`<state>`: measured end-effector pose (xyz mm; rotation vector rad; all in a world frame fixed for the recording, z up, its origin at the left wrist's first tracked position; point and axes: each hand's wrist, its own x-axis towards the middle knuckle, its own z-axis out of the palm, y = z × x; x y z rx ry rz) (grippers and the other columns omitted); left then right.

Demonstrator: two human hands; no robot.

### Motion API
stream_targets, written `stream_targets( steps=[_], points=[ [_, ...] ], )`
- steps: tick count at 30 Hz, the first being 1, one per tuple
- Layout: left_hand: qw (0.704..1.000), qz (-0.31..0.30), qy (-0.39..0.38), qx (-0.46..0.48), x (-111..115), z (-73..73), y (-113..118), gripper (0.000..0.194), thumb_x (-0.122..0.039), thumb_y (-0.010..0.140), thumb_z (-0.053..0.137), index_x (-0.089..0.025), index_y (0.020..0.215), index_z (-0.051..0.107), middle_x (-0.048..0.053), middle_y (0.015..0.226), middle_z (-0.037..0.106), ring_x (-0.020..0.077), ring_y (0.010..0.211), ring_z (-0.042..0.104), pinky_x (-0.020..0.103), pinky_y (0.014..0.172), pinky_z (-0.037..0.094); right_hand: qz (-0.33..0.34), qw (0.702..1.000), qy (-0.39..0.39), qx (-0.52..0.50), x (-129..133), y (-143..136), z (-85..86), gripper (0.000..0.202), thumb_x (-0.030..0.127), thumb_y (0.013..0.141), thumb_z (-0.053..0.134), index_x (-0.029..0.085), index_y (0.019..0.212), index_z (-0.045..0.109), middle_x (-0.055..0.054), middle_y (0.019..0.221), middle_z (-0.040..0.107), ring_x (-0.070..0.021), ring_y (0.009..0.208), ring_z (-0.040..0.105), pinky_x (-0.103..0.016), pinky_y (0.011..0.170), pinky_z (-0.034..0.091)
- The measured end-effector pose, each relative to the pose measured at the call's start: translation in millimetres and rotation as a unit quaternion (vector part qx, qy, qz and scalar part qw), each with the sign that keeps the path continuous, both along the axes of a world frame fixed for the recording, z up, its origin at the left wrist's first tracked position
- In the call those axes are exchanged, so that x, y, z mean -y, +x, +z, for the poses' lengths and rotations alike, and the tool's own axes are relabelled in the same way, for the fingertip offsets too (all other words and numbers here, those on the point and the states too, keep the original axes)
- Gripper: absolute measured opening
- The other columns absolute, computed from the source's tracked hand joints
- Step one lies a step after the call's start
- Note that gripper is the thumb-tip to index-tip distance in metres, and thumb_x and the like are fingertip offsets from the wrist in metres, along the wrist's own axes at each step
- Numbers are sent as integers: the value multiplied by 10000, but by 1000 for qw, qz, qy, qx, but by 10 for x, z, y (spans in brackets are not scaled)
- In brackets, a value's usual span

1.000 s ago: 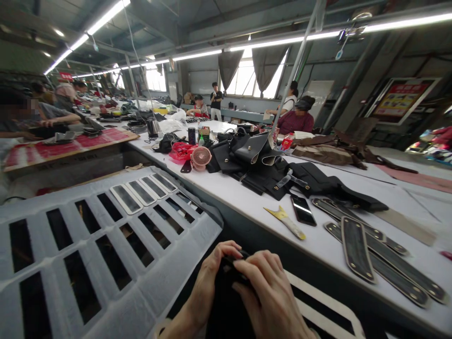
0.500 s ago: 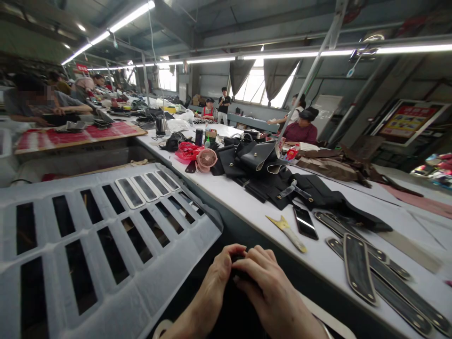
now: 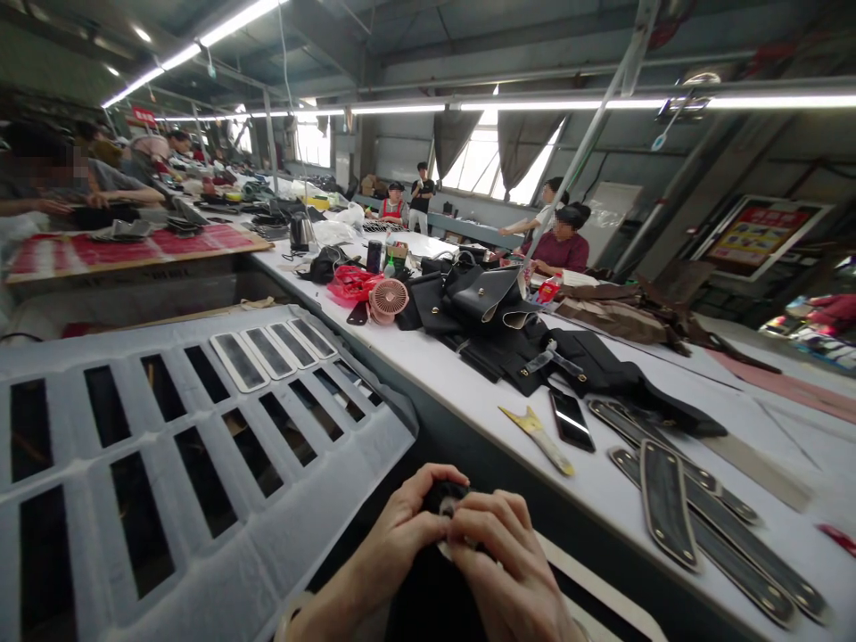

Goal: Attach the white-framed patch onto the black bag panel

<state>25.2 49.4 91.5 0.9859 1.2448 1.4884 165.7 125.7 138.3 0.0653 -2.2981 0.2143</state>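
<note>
left hand [image 3: 401,528]: I'm pinching the dark piece [image 3: 449,489] from the left, thumb and fingers closing on it
right hand [image 3: 509,553]: I'm bunching my fingers on its right side, fingertips meeting my left thumb
dark piece: sitting between both hands, low in the middle of view, in front of the table edge; a small pale bit is showing at my fingertips, too small to make out
slotted grey panel [image 3: 157,450]: lying to my left, four pale-framed dark strips [image 3: 241,362] resting side by side on its far part
white table [image 3: 441,367]: running past ahead and to the right
yellow-ended tool [image 3: 537,440]: lying near the table edge, phone [image 3: 572,421] lying just beside it
pale-edged straps [image 3: 669,504]: overlapping on the table, right of the phone
pale frame [image 3: 595,588]: showing behind my right hand, partly hidden
black bags [image 3: 487,292]: piling up farther back, pink fan [image 3: 389,300] standing left of them
person in dark red [image 3: 563,247]: sitting across the table
</note>
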Motion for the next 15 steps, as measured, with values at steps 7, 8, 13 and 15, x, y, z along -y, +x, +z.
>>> stream_targets(
  steps=[7, 8, 13, 15],
  points=[
    [999, -44, -8, -14, -30, 76, -67, 349, -180, 731, 607, -199, 1078, 640, -16, 865, 631, 153, 773, 542, 263, 737, 421, -21, 998, 37, -40, 40, 70, -42, 312, 155, 1029, 391, 146, 845, 643, -12, 750, 712, -117, 757, 673, -271, 786, 438],
    [999, -45, -7, -27, -25, 88, -71, 346, -192, 748, 607, -197, 1093, 639, -12, 867, 637, 153, 769, 549, 264, 731, 425, -22, 999, 35, -34, 45, 85, -50, 318, 162, 1034, 389, 146, 840, 641, -7, 748, 711, -114, 769, 677, -261, 810, 433],
    [992, -10, 17, -124, 15, 90, -51, 327, -184, 831, 558, -231, 1145, 639, 13, 1040, 683, 184, 934, 601, 283, 865, 439, -20, 999, 49, -7, 85, 148, -85, 364, 146, 1045, 339, 152, 843, 641, -9, 766, 721, -120, 827, 686, -254, 897, 430],
    [990, -4, 26, -142, 27, 66, -24, 333, -178, 854, 537, -248, 1166, 630, 10, 1093, 684, 185, 981, 605, 282, 901, 433, -18, 996, 84, -8, 100, 173, -101, 388, 114, 1040, 309, 150, 841, 640, -18, 732, 717, -126, 802, 686, -261, 877, 449]
  ],
)
